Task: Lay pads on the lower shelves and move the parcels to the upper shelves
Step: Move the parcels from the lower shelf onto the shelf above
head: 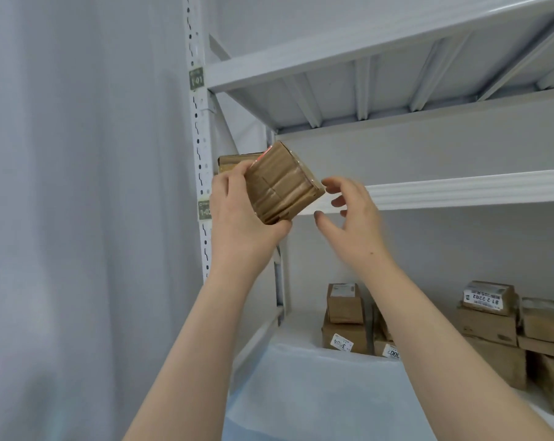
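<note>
- Nearest me, a pale pad [317, 396] lies flat over the front left of the lower shelf [259, 335]. It looks matt, soft and thin, with a slightly rumpled far edge.
- Above it, the left hand [240, 218] holds a brown parcel [285, 183], thumb on the near face and fingers curled under its lower edge.
- The right hand [355, 218] is spread wide and holds nothing. Its fingertips sit just beside the parcel's right corner, and I cannot tell whether they touch it.
- The parcel is a blocky cardboard box bound in glossy, ridged bands of clear tape. It is tilted onto one corner, and its near face looks about square, so no long axis stands out.
- It is level with the front lip of the upper shelf [460, 189], at the shelf's left end. The free shelf space lies beyond it and to the right, so I judge it must clear the lip, level out and go inward, carried by the left hand.
- The lip is a white painted steel beam with ribs along it.
- A second parcel [229, 162] already sits on the upper shelf, partly hidden behind the left hand.
- At the back of the lower shelf, right of the pad, stacked parcels [345, 313] with white labels wait.
- A slotted white upright [199, 138] with green tags frames the left side.
</note>
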